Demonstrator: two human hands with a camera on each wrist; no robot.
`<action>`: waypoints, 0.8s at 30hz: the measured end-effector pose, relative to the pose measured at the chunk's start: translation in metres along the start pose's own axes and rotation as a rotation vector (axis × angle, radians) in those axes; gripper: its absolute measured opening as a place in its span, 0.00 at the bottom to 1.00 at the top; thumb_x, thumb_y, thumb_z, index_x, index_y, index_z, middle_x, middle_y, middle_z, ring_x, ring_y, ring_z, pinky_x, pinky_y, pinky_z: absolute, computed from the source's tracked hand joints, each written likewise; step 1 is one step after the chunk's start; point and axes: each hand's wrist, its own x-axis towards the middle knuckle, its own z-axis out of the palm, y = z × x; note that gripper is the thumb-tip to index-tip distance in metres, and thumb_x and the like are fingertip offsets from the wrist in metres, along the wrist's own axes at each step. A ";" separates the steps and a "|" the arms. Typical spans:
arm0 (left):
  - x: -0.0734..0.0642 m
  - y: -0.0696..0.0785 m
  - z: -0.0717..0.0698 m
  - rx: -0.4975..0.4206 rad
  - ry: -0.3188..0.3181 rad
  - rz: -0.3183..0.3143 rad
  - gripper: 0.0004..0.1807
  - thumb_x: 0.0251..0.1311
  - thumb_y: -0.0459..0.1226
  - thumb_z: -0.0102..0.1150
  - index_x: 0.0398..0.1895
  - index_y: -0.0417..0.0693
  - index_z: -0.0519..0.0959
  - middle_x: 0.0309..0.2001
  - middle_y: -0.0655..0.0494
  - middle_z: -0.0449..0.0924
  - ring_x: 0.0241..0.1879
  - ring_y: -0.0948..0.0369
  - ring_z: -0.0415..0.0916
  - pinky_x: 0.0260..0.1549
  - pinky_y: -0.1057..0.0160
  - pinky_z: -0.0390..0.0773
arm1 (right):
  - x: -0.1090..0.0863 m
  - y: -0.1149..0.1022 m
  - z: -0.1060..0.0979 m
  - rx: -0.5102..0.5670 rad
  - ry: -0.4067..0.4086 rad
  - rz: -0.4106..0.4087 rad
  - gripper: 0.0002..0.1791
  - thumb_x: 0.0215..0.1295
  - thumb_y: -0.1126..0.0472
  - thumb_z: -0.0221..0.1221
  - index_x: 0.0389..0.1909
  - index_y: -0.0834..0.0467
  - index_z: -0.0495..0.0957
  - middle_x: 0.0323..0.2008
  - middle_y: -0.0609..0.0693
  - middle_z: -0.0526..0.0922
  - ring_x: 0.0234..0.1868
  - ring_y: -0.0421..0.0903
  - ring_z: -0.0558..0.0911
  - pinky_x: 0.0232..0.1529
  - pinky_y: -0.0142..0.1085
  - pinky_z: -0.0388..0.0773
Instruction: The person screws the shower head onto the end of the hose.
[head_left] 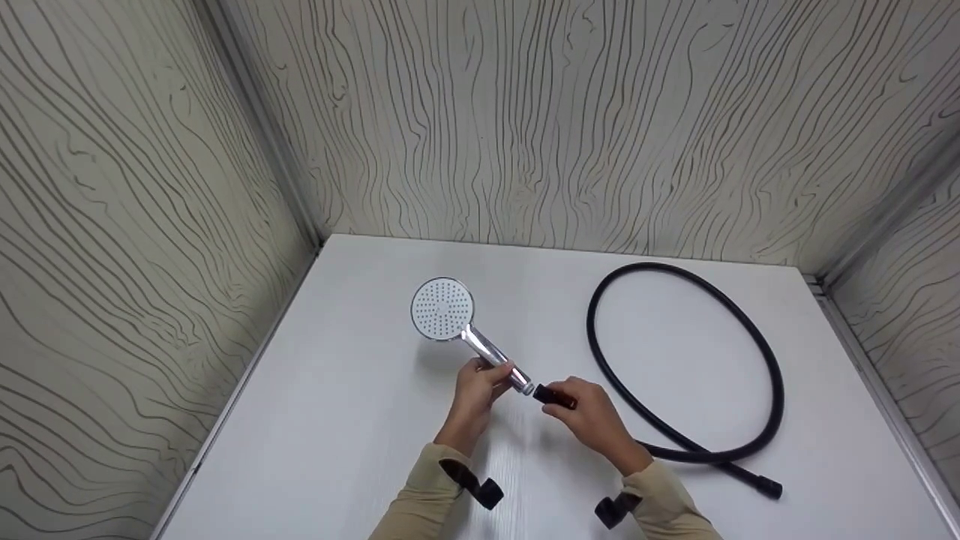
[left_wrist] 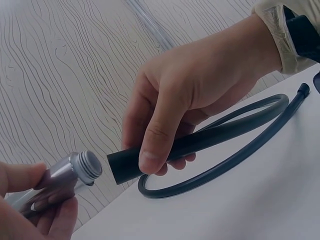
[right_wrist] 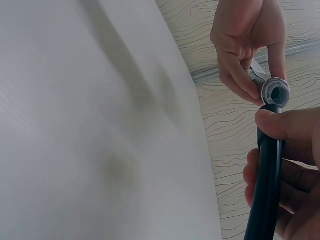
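As we look down on the white tabletop (head_left: pixel 337 427), we find the shower head (head_left: pixel 442 309) held over its middle, spray face towards us, well apart from the left edge (head_left: pixel 253 375) and from the back edge (head_left: pixel 480 245). We see the left hand (head_left: pixel 474 394) with thumb and fingers closed around the chrome handle (head_left: pixel 484 346), near its threaded end (left_wrist: pixel 89 167). The right hand (head_left: pixel 592 416) grips the black hose (head_left: pixel 778 390) near one tip, thumb and fingers curled round it; from the left wrist, we see a narrow gap between that tip and the threads. The hose loops out to the right, its top curve near the back edge, its outer side apart from the right edge (head_left: pixel 853 375). Its other end (head_left: pixel 770 487) lies nearer us than the loop. Between shower head and loop we see a broad strip of tabletop, and a broad one towards the left edge.
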 end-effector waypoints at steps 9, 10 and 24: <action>0.000 -0.003 0.003 -0.011 0.003 0.012 0.20 0.60 0.28 0.61 0.52 0.28 0.67 0.39 0.50 0.77 0.39 0.61 0.82 0.55 0.56 0.81 | 0.000 0.000 0.003 -0.001 0.006 -0.005 0.09 0.55 0.64 0.69 0.38 0.58 0.85 0.27 0.45 0.81 0.27 0.33 0.72 0.27 0.27 0.72; 0.000 -0.003 0.004 -0.014 0.004 0.014 0.20 0.60 0.28 0.61 0.52 0.28 0.67 0.39 0.50 0.77 0.39 0.61 0.82 0.55 0.56 0.81 | 0.000 -0.001 0.003 -0.003 0.004 -0.002 0.09 0.55 0.64 0.69 0.38 0.58 0.85 0.28 0.45 0.81 0.27 0.33 0.72 0.27 0.27 0.73; 0.002 -0.011 0.005 0.052 0.073 0.067 0.18 0.58 0.28 0.63 0.48 0.30 0.68 0.38 0.49 0.77 0.37 0.61 0.80 0.51 0.57 0.83 | 0.001 -0.005 0.005 0.011 -0.029 0.047 0.09 0.56 0.65 0.67 0.39 0.58 0.85 0.29 0.46 0.81 0.29 0.35 0.74 0.30 0.27 0.75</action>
